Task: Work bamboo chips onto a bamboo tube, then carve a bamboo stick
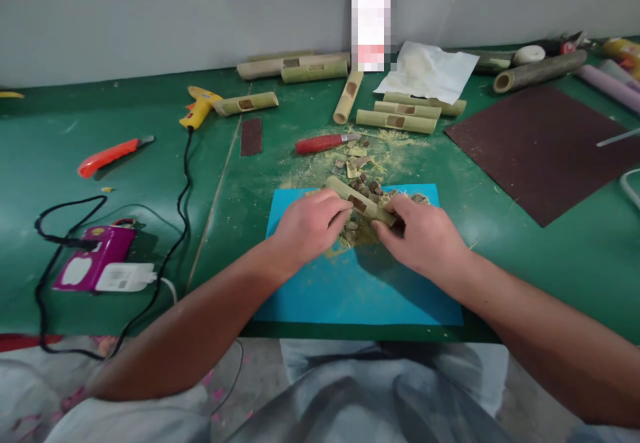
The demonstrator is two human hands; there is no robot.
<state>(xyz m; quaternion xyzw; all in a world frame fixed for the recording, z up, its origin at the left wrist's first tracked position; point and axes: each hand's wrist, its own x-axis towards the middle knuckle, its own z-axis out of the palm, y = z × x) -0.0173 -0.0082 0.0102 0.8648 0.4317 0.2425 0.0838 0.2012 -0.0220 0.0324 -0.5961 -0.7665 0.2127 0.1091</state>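
Both of my hands hold a short pale green bamboo tube [361, 203] with a small brown rectangular notch, above a blue sheet [360, 289] on the green table. My left hand [306, 225] grips its left end with curled fingers. At the tube's right end my right hand [424, 235] is closed around it. Under the tube lies a heap of bamboo chips and sawdust [361, 175]. A red-handled knife [325, 143] rests just beyond the heap.
Several more notched bamboo tubes [395, 120] lie at the back with white paper [427, 71]. Brown sandpaper [543, 146] covers the right. On the left sit a yellow glue gun [200, 106], an orange cutter [113, 156], a purple box [95, 266] and black cables.
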